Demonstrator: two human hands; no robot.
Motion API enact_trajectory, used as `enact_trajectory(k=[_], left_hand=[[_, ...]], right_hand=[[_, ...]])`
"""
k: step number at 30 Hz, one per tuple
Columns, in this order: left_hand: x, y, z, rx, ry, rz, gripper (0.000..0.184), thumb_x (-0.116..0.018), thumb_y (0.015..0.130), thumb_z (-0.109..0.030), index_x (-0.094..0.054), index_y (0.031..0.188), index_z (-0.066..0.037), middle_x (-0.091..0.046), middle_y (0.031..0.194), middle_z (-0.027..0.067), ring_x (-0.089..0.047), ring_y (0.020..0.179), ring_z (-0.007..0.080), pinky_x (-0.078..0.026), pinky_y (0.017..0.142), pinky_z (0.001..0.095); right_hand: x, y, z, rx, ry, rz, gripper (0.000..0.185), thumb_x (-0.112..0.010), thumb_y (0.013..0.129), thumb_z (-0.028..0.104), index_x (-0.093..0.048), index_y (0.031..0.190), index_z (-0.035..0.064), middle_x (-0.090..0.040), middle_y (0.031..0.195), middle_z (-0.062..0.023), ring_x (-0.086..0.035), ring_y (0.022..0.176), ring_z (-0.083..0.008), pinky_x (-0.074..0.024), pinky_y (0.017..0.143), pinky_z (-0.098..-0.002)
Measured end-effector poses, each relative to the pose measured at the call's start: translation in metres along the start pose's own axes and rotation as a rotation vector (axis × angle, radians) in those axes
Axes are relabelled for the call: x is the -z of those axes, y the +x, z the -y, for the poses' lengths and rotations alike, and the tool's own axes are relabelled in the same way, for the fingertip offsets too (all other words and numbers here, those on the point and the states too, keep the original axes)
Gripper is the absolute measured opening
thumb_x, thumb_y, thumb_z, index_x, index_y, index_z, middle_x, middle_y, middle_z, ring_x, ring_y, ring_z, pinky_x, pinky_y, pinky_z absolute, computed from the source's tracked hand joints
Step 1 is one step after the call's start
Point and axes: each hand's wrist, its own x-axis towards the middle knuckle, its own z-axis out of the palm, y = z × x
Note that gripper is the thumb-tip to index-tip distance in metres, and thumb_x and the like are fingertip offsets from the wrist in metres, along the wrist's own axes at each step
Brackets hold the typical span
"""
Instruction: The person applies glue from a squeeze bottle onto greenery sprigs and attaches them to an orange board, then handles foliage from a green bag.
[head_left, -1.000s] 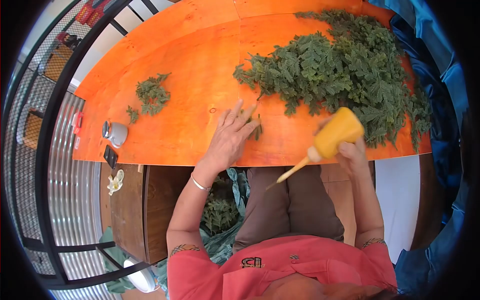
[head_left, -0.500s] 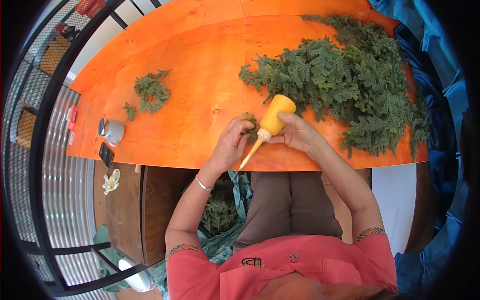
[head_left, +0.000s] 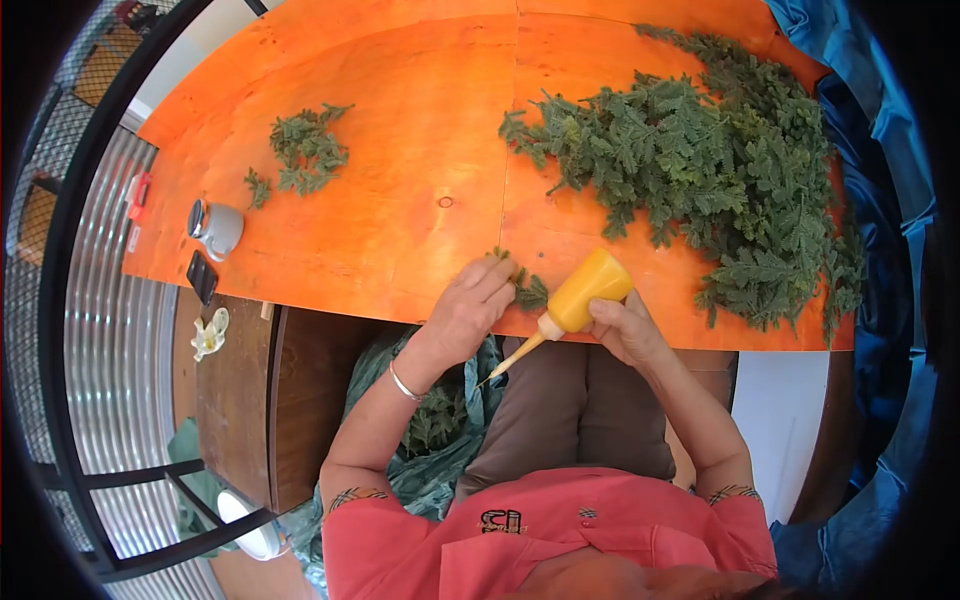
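Observation:
My right hand (head_left: 630, 328) is wrapped around a yellow squeeze bottle (head_left: 590, 290) with a long thin nozzle. The bottle is tilted, its nozzle tip pointing down and left, over the gap between the table edge and my lap. Near the table's front edge, my left hand (head_left: 470, 308) is closed on a small green sprig (head_left: 530, 291), whose leaves stick out past the fingertips. The sprig lies to the left of the bottle, apart from the nozzle tip. A large heap of leafy green sprigs (head_left: 690, 170) covers the right side of the table.
On the orange table (head_left: 420, 120) lies a small cluster of sprigs (head_left: 308, 150) at left. A grey jar (head_left: 220, 232), a phone (head_left: 201, 277) and a red item (head_left: 139, 190) sit near the left edge. Below stands a bag of greenery (head_left: 435, 415) beside a wooden cabinet (head_left: 235, 400).
My right hand has lowered the bottle toward my body and slightly right. My left hand now rests on the sprig at the table edge, with more of its leaves showing. The view has shifted slightly.

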Motion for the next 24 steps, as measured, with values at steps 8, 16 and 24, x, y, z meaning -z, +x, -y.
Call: enact_trajectory(k=[8, 16, 24], left_hand=[[0.011, -0.008, -0.017, 0.144, -0.064, 0.211, 0.044, -0.059, 0.073, 0.007, -0.058, 0.117, -0.001, -0.051, 0.12, 0.0206, -0.049, 0.116, 0.04, -0.044, 0.098, 0.0438], [-0.005, -0.026, -0.013, 0.075, 0.026, 0.15, 0.052, -0.065, 0.073, 0.005, -0.055, 0.123, -0.004, -0.049, 0.123, 0.019, -0.048, 0.116, 0.0395, -0.044, 0.099, 0.0453], [-0.008, -0.024, -0.03, 0.175, 0.093, 0.203, 0.048, -0.068, 0.082, -0.017, -0.054, 0.127, -0.009, -0.043, 0.132, 0.0198, -0.041, 0.123, 0.0374, -0.029, 0.107, 0.0549]], right_hand=[[-0.003, -0.007, 0.004, -0.054, -0.004, 0.026, 0.056, -0.071, 0.083, 0.015, -0.043, 0.13, 0.0034, -0.058, 0.119, -0.0124, -0.06, 0.111, -0.0236, -0.0493, 0.097, -0.0434], [0.023, -0.032, 0.018, 0.325, 0.235, -0.158, 0.059, -0.071, 0.085, 0.02, -0.042, 0.136, 0.0127, -0.058, 0.12, -0.0069, -0.06, 0.108, -0.0229, -0.0517, 0.089, -0.0369], [0.014, -0.018, 0.053, 0.468, 0.085, -0.235, 0.052, -0.06, 0.092, 0.033, -0.046, 0.136, 0.0064, -0.053, 0.135, -0.0145, -0.057, 0.117, -0.0334, -0.0476, 0.1, -0.0505]])
